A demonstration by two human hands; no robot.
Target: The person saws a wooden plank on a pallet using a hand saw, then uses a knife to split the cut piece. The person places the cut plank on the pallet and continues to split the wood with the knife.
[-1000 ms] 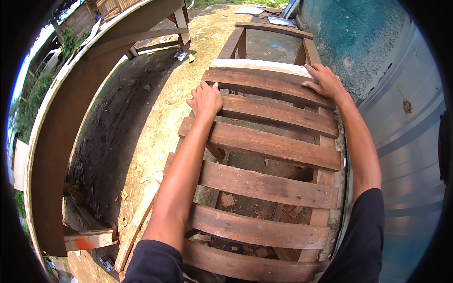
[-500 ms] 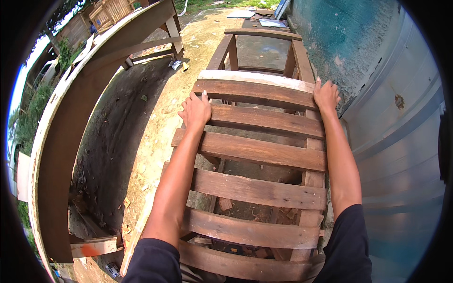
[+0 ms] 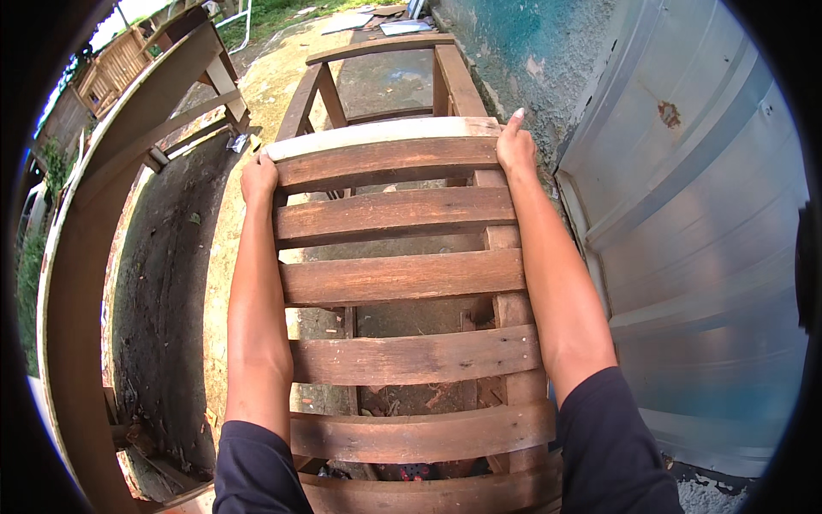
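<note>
A slatted wooden panel of brown boards on two lengthwise rails stretches out in front of me. Its far end carries a paler board. My left hand is closed at the panel's far left corner, thumb by the pale board and fingers mostly hidden at the side. At the far right corner, my right hand grips the edge, thumb pointing up and fingers largely out of sight. Both arms are stretched forward along the panel's sides. Just beyond its far end rises a brown wooden frame with posts and crossbars.
A tall metal sheet and a rough blue-green wall stand close on the right. To the left is a long curved-looking wooden piece of furniture over dark ground. Flat scraps lie at the back; debris shows between the slats.
My left hand has shifted from the slat ends to the panel's far left corner. The panel and surroundings sit farther left in view. My right hand stays at the far right corner.
</note>
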